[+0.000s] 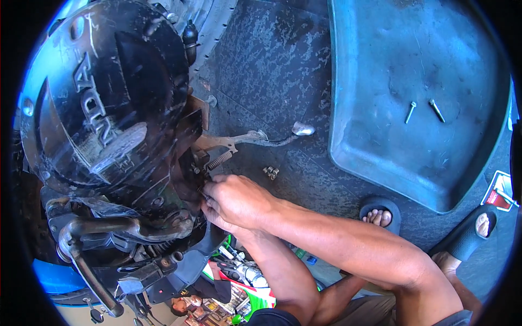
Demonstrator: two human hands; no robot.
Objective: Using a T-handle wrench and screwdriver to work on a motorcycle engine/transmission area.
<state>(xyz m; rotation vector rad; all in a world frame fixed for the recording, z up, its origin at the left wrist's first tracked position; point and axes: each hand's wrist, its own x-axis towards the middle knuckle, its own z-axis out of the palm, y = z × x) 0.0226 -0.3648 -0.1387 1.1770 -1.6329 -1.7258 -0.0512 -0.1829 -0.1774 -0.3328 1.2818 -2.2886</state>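
My right hand (pixel 242 198) is closed, its fingers curled in at the lower edge of a motorcycle engine, just below a coil spring (pixel 220 160). Beneath it and partly covered is my left hand (pixel 218 218), also closed at the same spot. What the fingertips grip is hidden in shadow. Beside them rises the scratched black engine cover (pixel 119 70) with raised lettering. A metal lever (pixel 261 141) with a shiny silver end sticks out above my hands.
A large dark tray (pixel 375 187) at the right holds two bolts (pixel 410 112). Small metal pieces (pixel 271 173) lie on the dark floor. A bent metal bar (pixel 81 266) juts out at lower left. Sandalled feet (pixel 380 217) rest below the tray; another person (pixel 215 288) shows at the bottom.
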